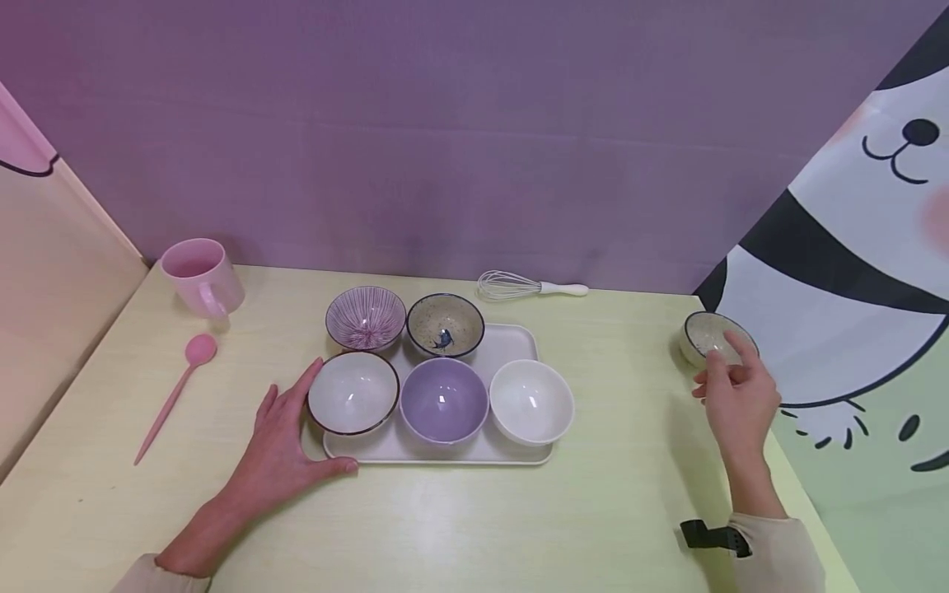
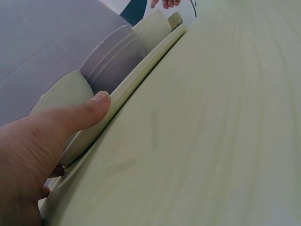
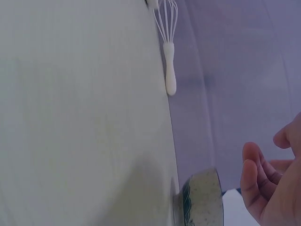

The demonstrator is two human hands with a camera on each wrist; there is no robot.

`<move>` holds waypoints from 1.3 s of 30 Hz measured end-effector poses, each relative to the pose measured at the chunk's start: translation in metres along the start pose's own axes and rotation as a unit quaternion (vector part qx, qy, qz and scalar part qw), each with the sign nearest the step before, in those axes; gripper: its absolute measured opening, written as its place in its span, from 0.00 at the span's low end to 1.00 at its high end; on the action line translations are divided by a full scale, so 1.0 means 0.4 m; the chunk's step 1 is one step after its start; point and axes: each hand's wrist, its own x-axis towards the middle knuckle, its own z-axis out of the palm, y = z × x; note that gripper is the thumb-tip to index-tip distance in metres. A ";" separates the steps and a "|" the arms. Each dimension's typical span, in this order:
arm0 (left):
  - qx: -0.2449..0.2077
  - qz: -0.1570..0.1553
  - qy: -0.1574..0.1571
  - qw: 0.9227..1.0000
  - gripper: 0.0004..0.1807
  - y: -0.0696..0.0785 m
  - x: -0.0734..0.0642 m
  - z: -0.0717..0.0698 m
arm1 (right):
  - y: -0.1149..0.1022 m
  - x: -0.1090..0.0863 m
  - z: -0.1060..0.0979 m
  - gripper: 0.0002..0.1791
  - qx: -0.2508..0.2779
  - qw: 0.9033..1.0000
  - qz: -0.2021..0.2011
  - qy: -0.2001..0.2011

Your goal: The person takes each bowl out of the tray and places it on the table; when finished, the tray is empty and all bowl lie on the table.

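My left hand (image 1: 278, 449) is spread at the left end of a white tray (image 1: 437, 453). Its fingers lie beside a white bowl with a dark rim (image 1: 354, 394), and the thumb reaches the tray's front edge. Also on the tray are a purple bowl (image 1: 445, 401), a plain white bowl (image 1: 531, 403), a pink-striped bowl (image 1: 366, 319) and a speckled bowl with a blue pattern inside (image 1: 445, 325). At the far right, my right hand (image 1: 741, 403) hovers near a small speckled bowl (image 1: 704, 333), fingers loosely bent. In the right wrist view, a gap separates them.
A pink mug (image 1: 202, 278) stands at the back left, with a pink spoon (image 1: 185, 371) lying in front of it. Behind the tray, a white whisk (image 1: 530, 286) lies along the table's back edge. A purple cloth (image 1: 474, 148) hangs behind the table.
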 end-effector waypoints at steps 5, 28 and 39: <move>-0.001 -0.005 -0.004 1.000 0.81 0.001 0.000 0.001 | -0.023 -0.040 0.027 0.26 -0.001 0.999 -0.043 -0.018; 0.000 -0.004 -0.003 1.000 0.81 -0.001 -0.001 0.004 | -0.078 -0.186 0.142 0.29 0.040 0.960 -0.190 -0.201; 0.000 -0.018 -0.013 1.000 0.81 0.002 0.000 -0.003 | -0.085 -0.222 0.168 0.34 0.026 0.918 -0.156 -0.363</move>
